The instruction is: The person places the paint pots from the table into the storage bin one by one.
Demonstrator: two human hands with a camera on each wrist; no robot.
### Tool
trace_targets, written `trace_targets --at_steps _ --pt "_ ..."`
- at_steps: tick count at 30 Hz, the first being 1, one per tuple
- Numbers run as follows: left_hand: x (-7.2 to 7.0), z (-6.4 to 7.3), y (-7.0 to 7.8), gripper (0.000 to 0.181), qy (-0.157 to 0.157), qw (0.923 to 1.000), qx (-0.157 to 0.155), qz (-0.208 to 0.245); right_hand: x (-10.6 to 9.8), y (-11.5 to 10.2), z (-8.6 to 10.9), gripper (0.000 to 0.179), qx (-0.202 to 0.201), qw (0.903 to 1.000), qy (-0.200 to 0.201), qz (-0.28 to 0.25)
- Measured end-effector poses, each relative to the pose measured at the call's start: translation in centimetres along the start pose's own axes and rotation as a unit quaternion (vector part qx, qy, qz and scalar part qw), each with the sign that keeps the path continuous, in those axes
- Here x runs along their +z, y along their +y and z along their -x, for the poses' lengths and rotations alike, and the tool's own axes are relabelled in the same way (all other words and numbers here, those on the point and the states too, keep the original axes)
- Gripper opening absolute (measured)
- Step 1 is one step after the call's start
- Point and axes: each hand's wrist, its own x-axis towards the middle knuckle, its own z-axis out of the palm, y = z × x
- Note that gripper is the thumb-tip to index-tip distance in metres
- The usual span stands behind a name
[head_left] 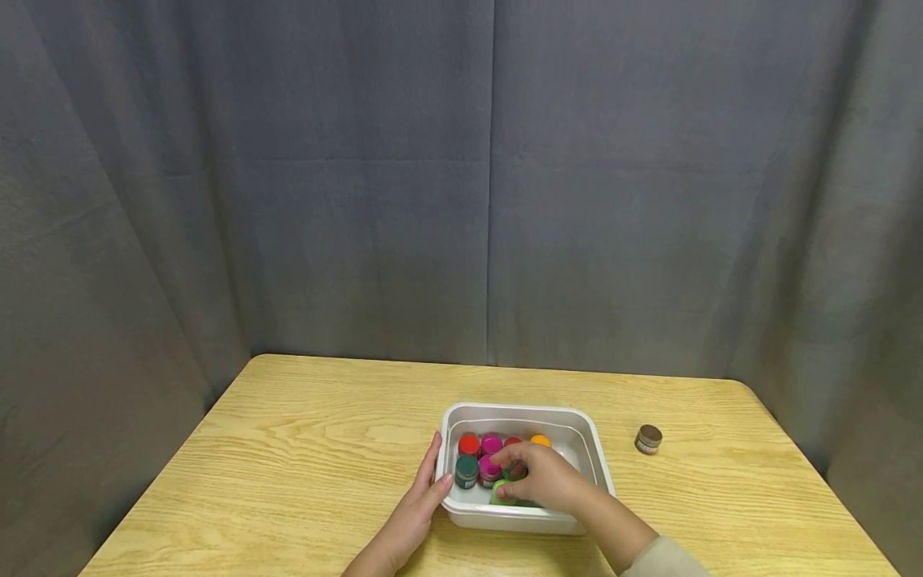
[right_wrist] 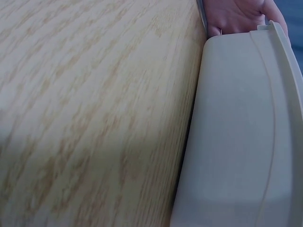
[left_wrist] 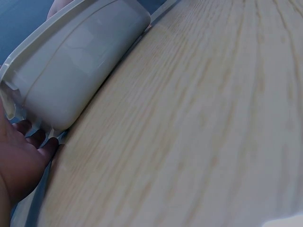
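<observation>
A white plastic tub [head_left: 530, 521] stands on the table, holding several small jars with coloured lids. My left hand [head_left: 418, 501] grips its left end, thumb at the rim and fingers against the outer wall. Inside the tub, my right hand [head_left: 541, 477] curls its fingers and thumb round a small jar mostly hidden under the hand. The thumb overlaps a light green lid [head_left: 499, 495]. Close to the fingertips is a magenta-lidded jar [head_left: 489, 468]. Around it are a dark green jar [head_left: 466, 471], a red lid [head_left: 469, 445], another magenta lid [head_left: 492, 443] and an orange lid [head_left: 541, 440].
One brown-lidded jar [head_left: 648, 439] stands on the wooden table [head_left: 324, 449] to the right of the tub. Grey curtains [head_left: 360, 200] hang behind the table and at both sides.
</observation>
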Motion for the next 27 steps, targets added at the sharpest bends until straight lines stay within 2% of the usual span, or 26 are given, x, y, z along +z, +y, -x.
trace_targets --at_steps 6,11,20,27 --pt "0.0 0.1 0.1 0.068 0.001 1.0 0.002 -0.003 -0.5 0.1 0.1 0.035 0.004 0.9998 0.016 -0.004" --pt "0.0 0.1 0.1 0.068 0.007 1.0 0.004 -0.006 -1.7 0.1 0.4 0.039 0.001 0.999 0.029 -0.034" --pt "0.0 0.1 0.1 0.068 0.008 1.0 0.001 -0.004 -4.2 0.1 1.3 0.041 0.033 0.9965 0.049 -0.059" --pt "0.1 0.2 0.3 0.068 0.009 0.9999 -0.001 -0.006 -6.2 0.6 2.1 0.045 0.081 0.9902 0.091 -0.068"
